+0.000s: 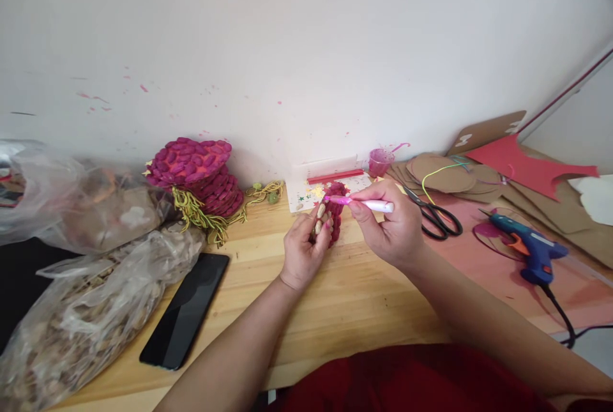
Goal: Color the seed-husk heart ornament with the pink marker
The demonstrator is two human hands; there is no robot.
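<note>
My left hand point(302, 247) grips a craft piece point(337, 220) covered in magenta-painted shells, tilted up on edge. Pale unpainted shells point(319, 223) show beside the fingers. Pinched in my right hand point(395, 223) is a paintbrush point(378, 206) with a white handle, its pink-coated tip at the upper edge of the piece. Behind them lies a white sheet point(297, 191) scattered with small coloured stars, and a red strip point(335, 176) rests on it. A cup of magenta paint point(380, 160) stands against the wall. The back of the piece is hidden.
At left are a stack of magenta shell-covered pieces point(191, 163), yellow cord point(204, 211), a plastic bag of shells point(115, 310) and a phone point(186, 310). Scissors point(438, 220), cardboard discs point(445, 172), red paper point(514, 160) and a corded glue gun point(531, 249) lie right.
</note>
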